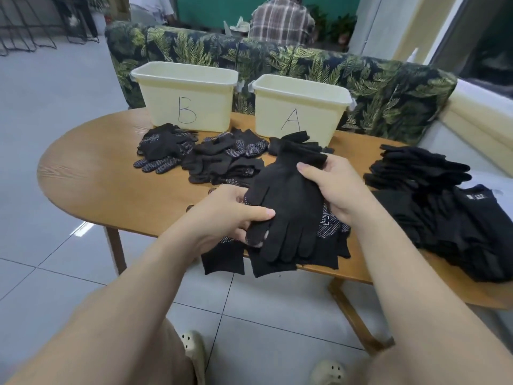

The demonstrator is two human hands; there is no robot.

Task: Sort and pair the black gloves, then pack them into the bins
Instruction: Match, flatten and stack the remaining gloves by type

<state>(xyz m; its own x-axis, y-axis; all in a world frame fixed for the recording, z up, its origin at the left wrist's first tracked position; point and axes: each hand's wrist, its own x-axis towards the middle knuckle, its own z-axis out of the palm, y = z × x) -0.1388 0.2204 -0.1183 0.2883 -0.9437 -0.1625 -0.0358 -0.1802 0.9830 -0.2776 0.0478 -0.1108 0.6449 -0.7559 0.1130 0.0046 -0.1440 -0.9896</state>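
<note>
Above the near edge of the wooden table (91,173) I hold a plain black glove (286,201), fingers pointing toward me. My left hand (230,215) grips its side near the fingers, thumb on top. My right hand (336,190) grips its cuff end, where another glove's fingers (299,140) stick up. More gloves with white dots (330,226) lie under it at the table edge. Two loose heaps of dotted gloves (166,151) (227,159) sit in front of the bins. A stack of plain black gloves (444,207) lies on the right. Pale yellow bin B (186,93) and bin A (299,107) stand at the back.
A leaf-patterned sofa (361,79) runs behind the table, and a person in a plaid shirt (280,20) sits beyond it. Tiled floor lies to the left and below. My knees and pale shoes (194,348) are under the near table edge.
</note>
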